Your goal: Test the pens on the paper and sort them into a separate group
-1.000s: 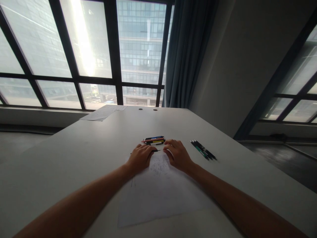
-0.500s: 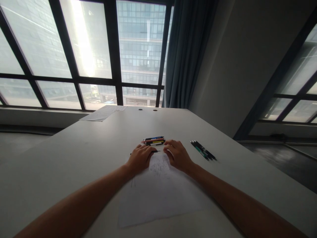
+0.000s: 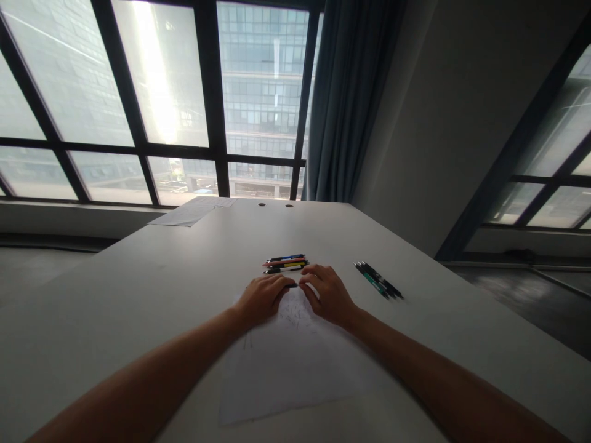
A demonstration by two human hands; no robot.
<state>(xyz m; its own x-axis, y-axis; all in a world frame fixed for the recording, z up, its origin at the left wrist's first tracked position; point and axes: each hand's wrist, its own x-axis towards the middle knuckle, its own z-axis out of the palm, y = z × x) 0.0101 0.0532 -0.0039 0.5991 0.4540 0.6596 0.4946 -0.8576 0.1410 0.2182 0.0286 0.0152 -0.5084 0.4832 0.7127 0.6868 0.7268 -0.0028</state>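
Observation:
Over the far end of a scribbled sheet of paper [image 3: 295, 369], my left hand [image 3: 263, 298] is closed around a dark slim pen [image 3: 292, 285], most of it hidden under the fingers. Its tip points right, toward my right hand [image 3: 329, 290]. There the thumb and fingertips are pinched together right at the tip; whatever they hold is too small to make out. Just beyond both hands lies a row of several pens [image 3: 284, 264], with blue, red, yellow and white parts.
Several black and green pens [image 3: 378, 280] lie side by side to the right on the white table [image 3: 161, 320]. Other papers [image 3: 184, 213] rest at the far left edge. Two round holes are set near the far end, before the windows and a blue curtain [image 3: 344, 104].
My right hand has moved slightly left, closing the small gap to the pen's tip. My left hand stays nearly in place, still around the pen.

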